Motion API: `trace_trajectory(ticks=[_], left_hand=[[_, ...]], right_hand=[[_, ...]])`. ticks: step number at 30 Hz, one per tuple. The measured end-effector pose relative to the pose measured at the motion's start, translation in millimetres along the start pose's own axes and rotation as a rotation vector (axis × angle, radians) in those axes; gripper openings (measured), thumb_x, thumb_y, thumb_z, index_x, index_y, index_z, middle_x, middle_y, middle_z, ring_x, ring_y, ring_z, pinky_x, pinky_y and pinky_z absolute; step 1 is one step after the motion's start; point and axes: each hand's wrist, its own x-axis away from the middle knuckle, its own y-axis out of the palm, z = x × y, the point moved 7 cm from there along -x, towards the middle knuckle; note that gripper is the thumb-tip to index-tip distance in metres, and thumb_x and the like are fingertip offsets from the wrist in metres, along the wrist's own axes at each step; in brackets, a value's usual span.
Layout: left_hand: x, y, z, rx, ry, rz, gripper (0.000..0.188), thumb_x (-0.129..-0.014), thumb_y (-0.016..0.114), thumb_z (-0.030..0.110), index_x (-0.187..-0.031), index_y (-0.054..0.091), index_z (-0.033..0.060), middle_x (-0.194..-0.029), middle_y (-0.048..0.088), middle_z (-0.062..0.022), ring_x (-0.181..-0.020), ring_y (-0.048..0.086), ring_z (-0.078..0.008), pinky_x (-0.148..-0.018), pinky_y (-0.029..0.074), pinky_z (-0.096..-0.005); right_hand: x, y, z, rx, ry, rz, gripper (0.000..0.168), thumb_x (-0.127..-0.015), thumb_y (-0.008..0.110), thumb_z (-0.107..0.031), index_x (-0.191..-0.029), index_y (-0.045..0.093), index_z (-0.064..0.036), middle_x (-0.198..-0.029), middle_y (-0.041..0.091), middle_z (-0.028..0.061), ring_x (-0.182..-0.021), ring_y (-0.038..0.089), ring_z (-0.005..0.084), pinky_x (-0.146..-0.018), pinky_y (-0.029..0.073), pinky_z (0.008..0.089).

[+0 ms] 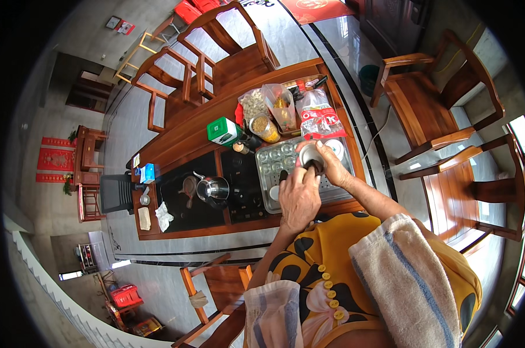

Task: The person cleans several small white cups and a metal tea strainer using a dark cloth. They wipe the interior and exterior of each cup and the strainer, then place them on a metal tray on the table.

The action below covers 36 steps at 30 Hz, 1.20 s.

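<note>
In my right hand (332,165) is a white cup (309,152) with a round rim, tilted over a metal tray (273,204). The fingers of my left hand (300,198) reach to the cup's near side and pinch a small dark item (315,166); what it is cannot be made out. Several small clear glass cups (273,156) stand in the tray's far part. A white round lid or dish (334,149) lies beyond my right hand. Beside my left hand sits a small white cup (274,192), partly hidden.
A steel kettle (213,189) stands on the black tabletop panel left of the tray. Behind the tray are a jar (264,128), a green box (223,132), a plastic container (281,106) and a plastic bag (319,114). Wooden chairs (240,58) surround the wooden table (179,126).
</note>
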Motion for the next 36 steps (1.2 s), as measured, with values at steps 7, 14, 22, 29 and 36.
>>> trace_trajectory(ticks=[7,14,22,29,36], left_hand=[[-17.0,-8.1,0.4,-0.057,0.025,0.055,0.034,-0.086,0.062,0.018,-0.117,0.062,0.0024,-0.09,0.05,-0.0076,-0.084,0.056,-0.0257,-0.072,0.041,-0.0406],[-0.9,-14.9,-6.9,0.512,-0.085,0.008,0.026,-0.091,0.06,0.015,-0.11,0.063,-0.0029,-0.092,0.057,-0.0099,-0.077,0.06,-0.0221,-0.07,0.047,-0.0338],[-16.3,-57.6,-34.6,0.592,-0.164,0.266,0.024,-0.089,0.063,0.009,-0.108,0.064,-0.0058,-0.095,0.06,-0.0112,-0.083,0.06,-0.0191,-0.072,0.048,-0.0316],[-27.6,-37.5,-28.4,0.455,-0.007,0.045,0.013,-0.083,0.068,0.007,-0.094,0.069,-0.0011,-0.086,0.062,-0.0113,-0.075,0.064,-0.0253,-0.066,0.05,-0.033],[-11.2,-36.0,-25.1,0.515,-0.021,-0.011,0.012,-0.082,0.069,0.003,-0.092,0.064,-0.0015,-0.085,0.064,-0.0115,-0.072,0.064,-0.024,-0.064,0.05,-0.0314]], right_hand=[[-0.5,4.1,2.7,-0.213,0.041,0.046,0.068,-0.098,0.022,-0.061,-0.107,0.06,-0.006,-0.087,0.059,0.0041,-0.082,0.055,0.0113,-0.075,0.046,0.0266],[4.0,9.3,-19.7,-0.125,-0.025,-0.031,0.066,-0.098,0.025,-0.057,-0.117,0.058,-0.003,-0.09,0.065,0.0098,-0.083,0.061,0.0153,-0.076,0.05,0.0286],[13.1,19.0,-18.0,-0.239,0.058,-0.229,0.032,-0.085,0.052,-0.024,-0.107,0.055,-0.002,-0.09,0.067,0.0139,-0.068,0.064,0.016,-0.061,0.053,0.0252],[22.6,22.4,-13.4,0.307,0.182,-0.259,0.027,-0.08,0.05,-0.005,-0.103,0.061,0.002,-0.085,0.068,0.0102,-0.077,0.066,0.0169,-0.069,0.052,0.0297],[31.6,18.3,-20.9,0.587,0.043,-0.269,0.022,-0.076,0.054,-0.009,-0.09,0.062,0.007,-0.077,0.066,0.0182,-0.074,0.063,0.0222,-0.072,0.049,0.0356]])
